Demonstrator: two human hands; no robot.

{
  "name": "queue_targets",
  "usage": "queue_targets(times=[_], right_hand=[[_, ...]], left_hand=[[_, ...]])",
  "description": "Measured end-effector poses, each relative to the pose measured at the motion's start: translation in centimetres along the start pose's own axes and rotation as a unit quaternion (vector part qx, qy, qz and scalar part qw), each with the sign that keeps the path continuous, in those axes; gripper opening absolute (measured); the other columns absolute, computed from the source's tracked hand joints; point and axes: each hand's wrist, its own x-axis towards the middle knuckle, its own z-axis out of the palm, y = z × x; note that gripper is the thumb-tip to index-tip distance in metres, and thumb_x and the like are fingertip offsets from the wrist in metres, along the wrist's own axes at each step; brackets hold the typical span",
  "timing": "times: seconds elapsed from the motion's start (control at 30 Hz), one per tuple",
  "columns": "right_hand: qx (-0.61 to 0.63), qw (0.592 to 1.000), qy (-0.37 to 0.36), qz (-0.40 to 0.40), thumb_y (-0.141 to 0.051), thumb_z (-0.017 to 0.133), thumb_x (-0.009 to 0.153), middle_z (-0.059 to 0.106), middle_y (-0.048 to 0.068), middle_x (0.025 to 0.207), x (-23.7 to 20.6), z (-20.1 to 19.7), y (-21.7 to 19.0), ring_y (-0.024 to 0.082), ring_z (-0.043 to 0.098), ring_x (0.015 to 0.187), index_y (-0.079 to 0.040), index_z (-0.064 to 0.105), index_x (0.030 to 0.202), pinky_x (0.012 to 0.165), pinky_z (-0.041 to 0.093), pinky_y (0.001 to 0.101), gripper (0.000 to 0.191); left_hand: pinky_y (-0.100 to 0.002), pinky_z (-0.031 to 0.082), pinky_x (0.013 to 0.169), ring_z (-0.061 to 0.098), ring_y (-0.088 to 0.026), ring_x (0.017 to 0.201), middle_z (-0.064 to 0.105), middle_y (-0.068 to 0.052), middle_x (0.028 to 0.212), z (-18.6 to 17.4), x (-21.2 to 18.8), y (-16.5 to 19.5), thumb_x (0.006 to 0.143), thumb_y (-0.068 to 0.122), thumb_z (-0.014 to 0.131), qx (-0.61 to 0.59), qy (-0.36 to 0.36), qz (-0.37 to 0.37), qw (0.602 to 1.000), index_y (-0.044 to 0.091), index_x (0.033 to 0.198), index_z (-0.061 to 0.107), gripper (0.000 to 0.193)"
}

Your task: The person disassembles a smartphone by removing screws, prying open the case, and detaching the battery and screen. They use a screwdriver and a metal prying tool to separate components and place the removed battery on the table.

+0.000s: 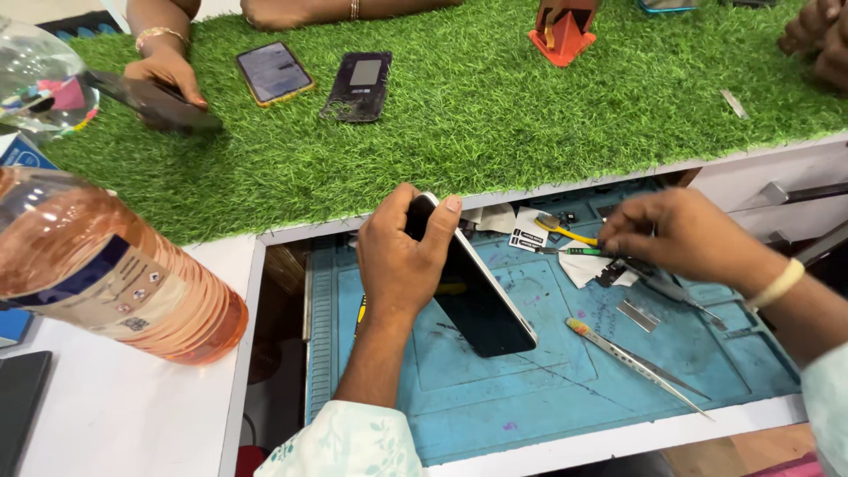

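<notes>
My left hand (402, 256) grips a black smartphone (481, 305) by its upper end, holding it tilted, its lower end resting on the blue work mat (548, 389). My right hand (680, 234) reaches over small parts at the mat's back right, its fingers pinching a thin green-tipped tool (579, 252). Beneath it lies a small dark component (611, 272) on a white cloth. Metal tweezers (636, 362) lie on the mat to the right of the phone.
An orange plastic bottle (115, 283) lies on the white counter at left. On the green turf (495, 106) are a phone (274, 72), a dark back cover (358, 86) and an orange stand (564, 40). Another person's hand (163, 75) holds a dark device. Other hands appear at top right.
</notes>
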Motion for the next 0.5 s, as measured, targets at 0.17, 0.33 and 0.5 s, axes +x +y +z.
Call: queue_targets(times=[0.17,0.33,0.5], right_hand=[[0.027,0.996,-0.014,-0.083,-0.01,0.074,0.083,0.083,0.004,0.086,3.4,0.0,1.2,0.01,0.076,0.077,-0.006,0.079,0.097,0.076,0.059,0.0281,0.015],[-0.139,0.971,0.119,-0.151,-0.026,0.075,0.083,0.076,0.01,0.084,0.9,0.7,0.2,0.023,0.07,0.075,-0.009,0.077,0.091,0.07,0.053,0.0362,0.019],[-0.255,0.956,-0.082,0.122,-0.044,0.076,0.086,0.07,0.003,0.069,-4.9,0.7,-2.2,0.022,0.068,0.064,-0.016,0.078,0.085,0.063,0.056,0.0377,0.028]], left_hand=[[-0.041,0.044,0.057,0.057,-0.025,0.06,0.058,-0.009,0.067,-0.2,-0.2,0.1,0.087,0.042,0.074,0.0,0.008,0.008,1.0,0.004,0.074,0.055,0.044],[-0.04,0.045,0.058,0.057,-0.025,0.061,0.058,-0.009,0.067,-0.1,-0.3,-0.1,0.087,0.041,0.075,-0.003,0.01,0.004,1.0,0.004,0.075,0.055,0.043],[-0.04,0.045,0.057,0.056,-0.026,0.06,0.058,-0.009,0.066,-0.2,-0.4,-0.5,0.086,0.041,0.074,-0.022,0.002,-0.024,0.999,0.004,0.075,0.052,0.044]])
